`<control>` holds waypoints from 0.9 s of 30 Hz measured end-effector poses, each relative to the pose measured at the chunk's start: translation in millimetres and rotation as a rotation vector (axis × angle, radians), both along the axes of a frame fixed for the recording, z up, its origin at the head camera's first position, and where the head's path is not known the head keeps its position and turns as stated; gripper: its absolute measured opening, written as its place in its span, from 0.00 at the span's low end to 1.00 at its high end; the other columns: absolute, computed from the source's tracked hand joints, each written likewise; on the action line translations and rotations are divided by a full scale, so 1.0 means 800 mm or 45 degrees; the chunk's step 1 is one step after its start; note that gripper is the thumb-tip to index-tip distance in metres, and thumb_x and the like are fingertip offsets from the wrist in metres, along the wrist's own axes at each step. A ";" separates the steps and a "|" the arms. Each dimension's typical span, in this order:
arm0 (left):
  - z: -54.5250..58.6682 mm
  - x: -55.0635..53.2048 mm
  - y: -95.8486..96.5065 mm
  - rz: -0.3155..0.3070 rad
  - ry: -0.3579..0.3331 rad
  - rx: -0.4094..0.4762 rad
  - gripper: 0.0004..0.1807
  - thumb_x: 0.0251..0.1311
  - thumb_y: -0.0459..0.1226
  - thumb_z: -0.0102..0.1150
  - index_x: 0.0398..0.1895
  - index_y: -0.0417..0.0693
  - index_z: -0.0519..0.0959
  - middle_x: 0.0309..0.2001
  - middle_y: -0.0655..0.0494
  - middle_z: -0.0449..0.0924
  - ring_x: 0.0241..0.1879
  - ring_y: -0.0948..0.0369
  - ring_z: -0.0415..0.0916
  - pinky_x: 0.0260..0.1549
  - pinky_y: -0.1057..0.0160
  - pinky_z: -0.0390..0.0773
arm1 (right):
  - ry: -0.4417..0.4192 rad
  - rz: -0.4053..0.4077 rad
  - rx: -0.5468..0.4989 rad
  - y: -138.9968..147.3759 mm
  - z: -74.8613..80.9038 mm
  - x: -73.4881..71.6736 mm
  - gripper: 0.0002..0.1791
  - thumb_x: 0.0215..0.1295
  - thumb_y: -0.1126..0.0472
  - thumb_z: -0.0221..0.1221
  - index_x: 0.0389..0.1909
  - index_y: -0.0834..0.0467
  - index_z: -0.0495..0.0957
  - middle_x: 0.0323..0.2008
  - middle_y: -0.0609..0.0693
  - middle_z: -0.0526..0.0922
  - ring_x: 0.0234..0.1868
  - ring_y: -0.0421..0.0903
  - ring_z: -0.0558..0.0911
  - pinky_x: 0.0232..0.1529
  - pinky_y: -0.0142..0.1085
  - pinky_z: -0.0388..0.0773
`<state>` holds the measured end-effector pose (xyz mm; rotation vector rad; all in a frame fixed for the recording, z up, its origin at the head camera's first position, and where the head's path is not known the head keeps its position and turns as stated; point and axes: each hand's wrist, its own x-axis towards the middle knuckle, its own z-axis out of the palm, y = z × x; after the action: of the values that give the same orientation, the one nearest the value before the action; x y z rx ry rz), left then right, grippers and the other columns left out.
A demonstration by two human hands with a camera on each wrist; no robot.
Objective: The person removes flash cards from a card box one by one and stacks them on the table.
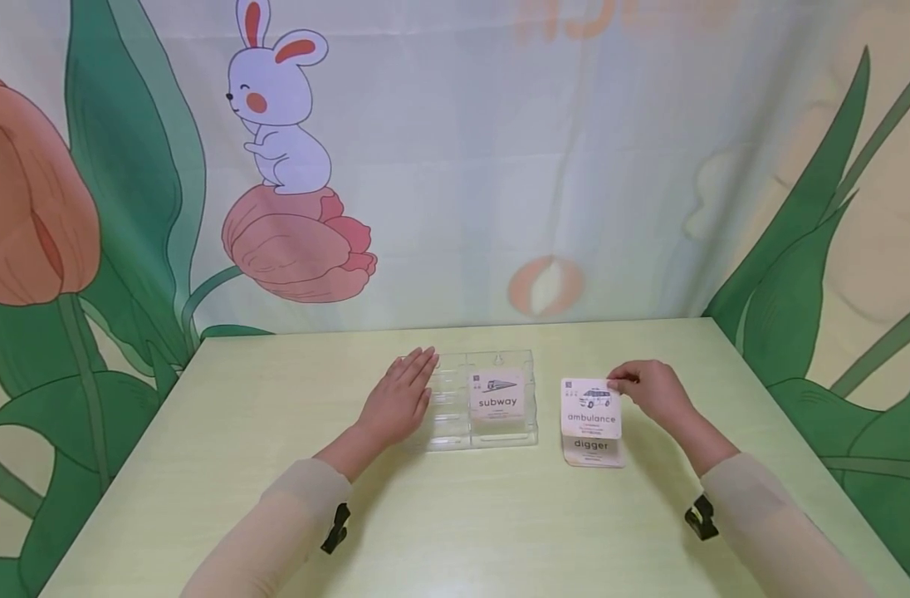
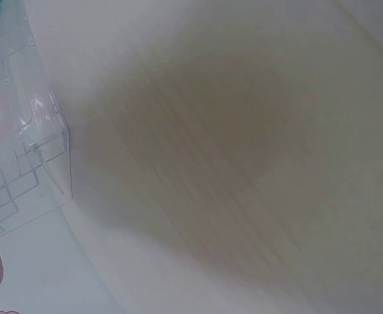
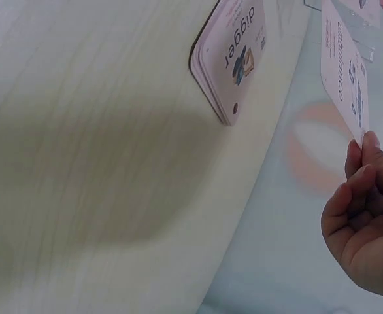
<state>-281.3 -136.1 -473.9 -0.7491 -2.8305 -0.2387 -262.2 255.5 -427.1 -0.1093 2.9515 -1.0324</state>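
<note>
My right hand (image 1: 653, 392) pinches the upper right corner of the ambulance card (image 1: 591, 407) between thumb and fingertips. In the right wrist view that card is lifted above a stack of cards (image 3: 234, 62), with the digger card on top. Beside it to the left lies a clear plastic card holder (image 1: 447, 440) with two sections; the subway card (image 1: 497, 399) sits in the right one. My left hand (image 1: 398, 399) rests on the holder's left side, fingers straight and close together. Only an edge of that hand shows in the left wrist view.
The pale wood-grain table (image 1: 462, 523) ends at a printed curtain (image 1: 455, 208) with a rabbit, tulips and leaves. Black wrist straps (image 1: 700, 517) hang below both sleeves.
</note>
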 end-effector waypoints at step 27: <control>-0.002 -0.001 -0.002 0.001 0.024 -0.017 0.31 0.77 0.40 0.46 0.79 0.39 0.60 0.80 0.45 0.60 0.80 0.47 0.57 0.81 0.46 0.57 | -0.228 0.007 -0.049 0.018 -0.040 -0.023 0.12 0.74 0.66 0.57 0.52 0.68 0.81 0.47 0.64 0.83 0.39 0.51 0.77 0.37 0.32 0.77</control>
<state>-282.3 -137.3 -475.5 -0.7493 -2.8175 -0.2121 -280.6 269.7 -458.7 -0.0232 2.7707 -1.0391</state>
